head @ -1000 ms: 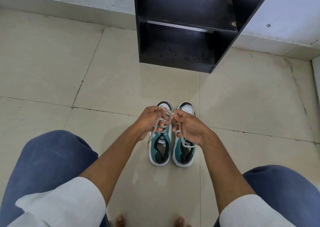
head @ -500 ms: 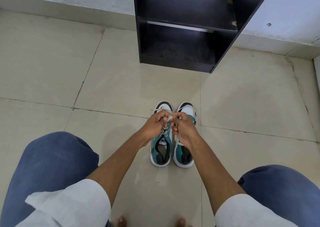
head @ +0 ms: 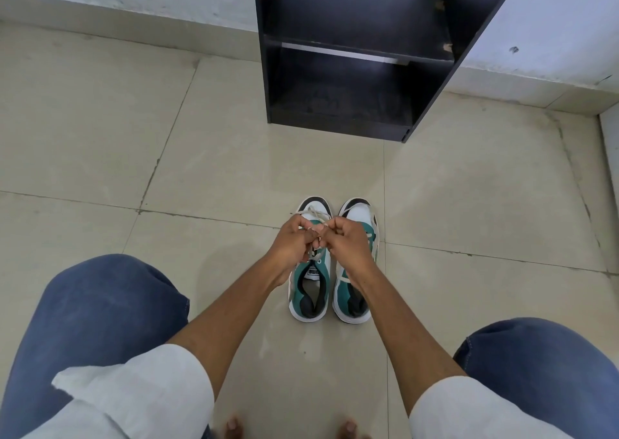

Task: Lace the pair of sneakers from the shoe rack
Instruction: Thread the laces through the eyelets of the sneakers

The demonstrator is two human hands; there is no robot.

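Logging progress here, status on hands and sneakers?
Left hand and right hand both pinching the lace over left sneaker. Right sneaker beside it, untouched. Nothing in the way.

The left hand (head: 294, 242) and right hand (head: 348, 239) cover the middle of both sneakers (head: 310, 291), so the lace (head: 315, 211) between the fingers is lost. Beyond them, the rack (head: 351, 53) is cut off at the top edge.

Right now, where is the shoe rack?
Head view, top centre: the black shoe rack stands against the wall, beyond the sneakers on the floor.
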